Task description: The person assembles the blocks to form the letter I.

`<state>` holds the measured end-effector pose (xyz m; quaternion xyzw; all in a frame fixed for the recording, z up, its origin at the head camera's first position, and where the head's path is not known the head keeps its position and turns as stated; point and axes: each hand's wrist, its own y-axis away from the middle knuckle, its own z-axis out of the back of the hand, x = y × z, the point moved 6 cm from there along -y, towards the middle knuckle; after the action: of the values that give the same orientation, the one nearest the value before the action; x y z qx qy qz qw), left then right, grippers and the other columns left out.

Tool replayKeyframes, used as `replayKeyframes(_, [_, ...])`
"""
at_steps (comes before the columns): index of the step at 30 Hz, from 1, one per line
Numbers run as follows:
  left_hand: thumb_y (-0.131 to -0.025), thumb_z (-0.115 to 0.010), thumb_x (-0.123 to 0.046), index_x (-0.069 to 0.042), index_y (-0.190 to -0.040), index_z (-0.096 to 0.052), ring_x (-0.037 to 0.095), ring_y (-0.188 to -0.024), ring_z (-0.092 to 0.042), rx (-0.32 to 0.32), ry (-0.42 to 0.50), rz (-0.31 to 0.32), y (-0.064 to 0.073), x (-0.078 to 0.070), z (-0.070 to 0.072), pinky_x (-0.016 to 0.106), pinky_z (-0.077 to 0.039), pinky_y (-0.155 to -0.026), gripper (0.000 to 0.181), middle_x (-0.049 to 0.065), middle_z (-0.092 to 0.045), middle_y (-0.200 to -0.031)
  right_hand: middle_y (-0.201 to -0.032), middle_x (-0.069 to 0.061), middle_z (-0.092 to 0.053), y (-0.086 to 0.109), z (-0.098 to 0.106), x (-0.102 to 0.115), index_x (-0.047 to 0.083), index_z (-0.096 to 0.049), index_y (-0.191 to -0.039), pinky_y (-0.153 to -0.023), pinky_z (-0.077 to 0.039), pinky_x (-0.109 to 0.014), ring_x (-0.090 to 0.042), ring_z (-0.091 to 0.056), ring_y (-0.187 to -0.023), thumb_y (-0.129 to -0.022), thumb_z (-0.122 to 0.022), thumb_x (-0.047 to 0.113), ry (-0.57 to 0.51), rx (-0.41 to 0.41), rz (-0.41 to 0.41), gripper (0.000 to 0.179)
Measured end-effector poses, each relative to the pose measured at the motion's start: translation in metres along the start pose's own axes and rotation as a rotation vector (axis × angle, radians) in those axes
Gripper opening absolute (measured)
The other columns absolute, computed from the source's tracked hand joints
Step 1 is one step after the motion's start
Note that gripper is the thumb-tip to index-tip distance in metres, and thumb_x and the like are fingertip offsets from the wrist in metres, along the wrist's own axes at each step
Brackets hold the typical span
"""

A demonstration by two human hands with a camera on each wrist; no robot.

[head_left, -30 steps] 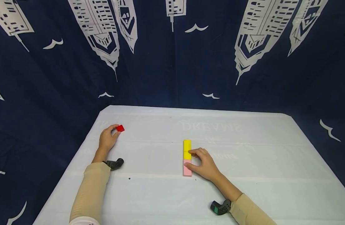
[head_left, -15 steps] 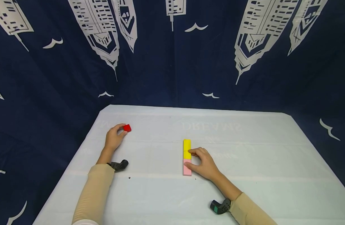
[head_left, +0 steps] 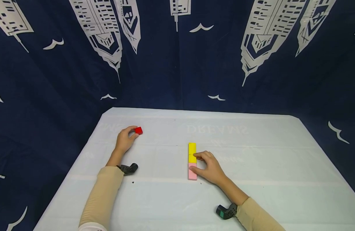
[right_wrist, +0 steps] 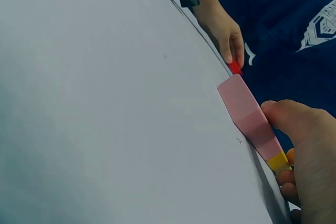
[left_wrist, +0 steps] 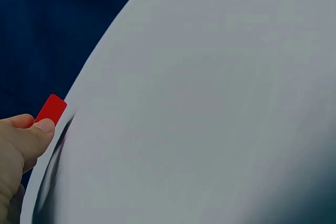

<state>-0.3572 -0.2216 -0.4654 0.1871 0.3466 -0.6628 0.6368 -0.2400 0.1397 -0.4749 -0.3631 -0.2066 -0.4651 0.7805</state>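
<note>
My left hand (head_left: 125, 140) pinches a small red block (head_left: 138, 130) between thumb and fingers at the far left of the white table. The left wrist view shows a flat, round-cornered face of the red block (left_wrist: 51, 109) beyond the thumb. Right of the middle, a pink block (head_left: 192, 174) and yellow blocks (head_left: 192, 147) form one straight row pointing away from me, pink end nearest. My right hand (head_left: 210, 167) holds this row from the right, thumb on the pink part and index finger on the yellow. In the right wrist view, fingers partly hide the yellow end (right_wrist: 276, 162).
The white table (head_left: 160, 205) carries faint printed lettering near its far side. Two tiny dark specks lie on it, one left of the row and one right. Behind hangs a dark blue cloth (head_left: 160, 70) with white buildings and birds. Each wrist wears a black camera (head_left: 227, 211).
My left hand has moved steadily to the right and slightly away from me, with the red block in its fingers. The right hand and the pink and yellow row have stayed in place.
</note>
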Motion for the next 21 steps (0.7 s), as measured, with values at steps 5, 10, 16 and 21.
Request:
replayKeyframes(5, [-0.092,-0.068,-0.011,-0.004,-0.131,-0.059,0.037,-0.125,-0.047,0.016,0.011,-0.015,-0.001,-0.01,-0.006,0.052,-0.033,-0.108,0.041,0.019,-0.06,-0.13,-0.103,0.0,-0.063,-0.001,0.0,0.001,0.007,-0.067,-0.114,-0.082,-0.05,-0.036,-0.015,-0.054,-0.094,-0.076,-0.082,0.031,0.0,0.006,-0.005,0.047])
replayKeyframes(10, [-0.092,-0.068,-0.011,-0.004,-0.131,-0.059,0.037,-0.126,-0.048,0.033,0.026,-0.027,-0.001,-0.017,-0.012,0.051,-0.034,-0.108,0.04,0.018,-0.06,-0.129,-0.103,0.0,-0.063,0.0,0.001,0.001,0.006,-0.067,-0.114,-0.081,-0.049,-0.035,-0.015,-0.054,-0.093,-0.076,-0.082,0.03,-0.004,0.003,-0.006,0.048])
replayKeyframes(16, [-0.092,-0.068,-0.01,-0.004,-0.13,-0.059,0.037,-0.126,-0.048,0.046,0.037,-0.034,-0.001,-0.022,-0.019,0.051,-0.034,-0.108,0.04,0.018,-0.06,-0.129,-0.101,0.001,-0.062,0.0,0.001,0.001,0.007,-0.067,-0.113,-0.081,-0.049,-0.035,-0.015,-0.053,-0.093,-0.075,-0.083,0.03,-0.002,-0.002,0.001,0.047])
replayKeyframes(21, [-0.092,-0.068,-0.011,-0.005,-0.13,-0.06,0.037,-0.126,-0.048,0.05,0.056,-0.044,-0.003,-0.028,-0.026,0.052,-0.034,-0.108,0.04,0.018,-0.06,-0.129,-0.102,0.001,-0.062,0.0,0.001,0.001,0.007,-0.067,-0.114,-0.081,-0.049,-0.035,-0.015,-0.054,-0.093,-0.075,-0.083,0.03,-0.001,-0.005,0.0,0.048])
